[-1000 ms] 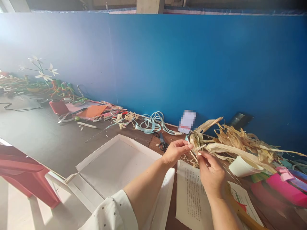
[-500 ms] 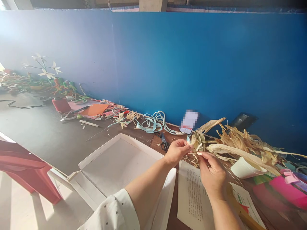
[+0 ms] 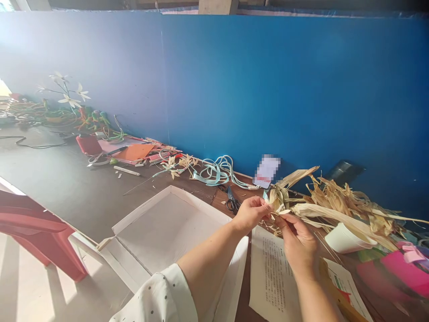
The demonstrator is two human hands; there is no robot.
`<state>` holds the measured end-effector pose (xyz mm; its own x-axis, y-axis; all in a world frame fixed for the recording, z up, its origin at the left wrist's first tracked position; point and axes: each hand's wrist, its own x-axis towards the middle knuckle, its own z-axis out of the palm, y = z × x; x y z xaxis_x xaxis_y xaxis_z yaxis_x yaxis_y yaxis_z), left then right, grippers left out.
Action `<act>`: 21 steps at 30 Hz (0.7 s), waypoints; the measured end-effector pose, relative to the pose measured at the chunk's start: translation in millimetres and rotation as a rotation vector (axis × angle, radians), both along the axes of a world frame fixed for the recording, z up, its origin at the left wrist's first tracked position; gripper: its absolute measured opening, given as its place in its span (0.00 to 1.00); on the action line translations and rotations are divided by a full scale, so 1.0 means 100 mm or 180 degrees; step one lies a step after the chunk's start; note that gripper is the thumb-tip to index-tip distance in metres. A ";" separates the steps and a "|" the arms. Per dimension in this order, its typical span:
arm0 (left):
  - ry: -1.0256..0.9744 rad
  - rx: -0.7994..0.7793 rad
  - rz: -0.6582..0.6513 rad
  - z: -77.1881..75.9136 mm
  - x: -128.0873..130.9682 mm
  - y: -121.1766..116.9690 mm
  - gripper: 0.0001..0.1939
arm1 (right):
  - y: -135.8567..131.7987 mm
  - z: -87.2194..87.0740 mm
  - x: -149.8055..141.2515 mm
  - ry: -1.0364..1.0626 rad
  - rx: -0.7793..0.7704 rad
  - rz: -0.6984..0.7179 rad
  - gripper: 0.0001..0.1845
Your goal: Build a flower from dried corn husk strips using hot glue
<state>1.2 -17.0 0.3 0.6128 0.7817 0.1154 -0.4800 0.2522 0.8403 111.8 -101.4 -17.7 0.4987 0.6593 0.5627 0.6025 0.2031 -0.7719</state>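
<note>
My left hand (image 3: 250, 213) is closed in a pinch, its fingertips on a small pale piece that they partly hide. Close by on the right, my right hand (image 3: 300, 243) pinches a cream strip of dried corn husk (image 3: 284, 212) between thumb and fingers. The fingertips of both hands nearly meet; I cannot tell whether they grip one joined piece. A light blue bit of tape (image 3: 266, 196) shows just above the left fingertips. Behind the hands lies a heap of dried corn husks (image 3: 330, 197). Black-handled scissors (image 3: 231, 200) rest left of my left hand.
An open white box (image 3: 161, 228) lies under my left forearm, beside a printed sheet (image 3: 268, 277). A tipped white cup (image 3: 348, 238) is at right. Husk flowers (image 3: 172, 165), light blue cord (image 3: 231, 167) and a phone (image 3: 267, 171) line the blue panel (image 3: 268, 89). A red chair (image 3: 36, 223) stands left.
The view has shifted slightly, so everything sits a little further right. Between my fingers the cream husk strip has turned a little and shows more of its length. Both hands keep their pinch.
</note>
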 end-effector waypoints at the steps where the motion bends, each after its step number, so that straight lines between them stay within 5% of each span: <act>1: -0.0001 0.0000 0.0000 -0.01 0.01 0.00 0.23 | 0.00 0.00 0.00 0.0130 -0.0039 0.0034 0.16; 21: 0.0042 -0.0020 -0.0035 -0.05 0.03 0.02 0.24 | 0.01 -0.01 -0.01 0.0190 0.0021 -0.0053 0.15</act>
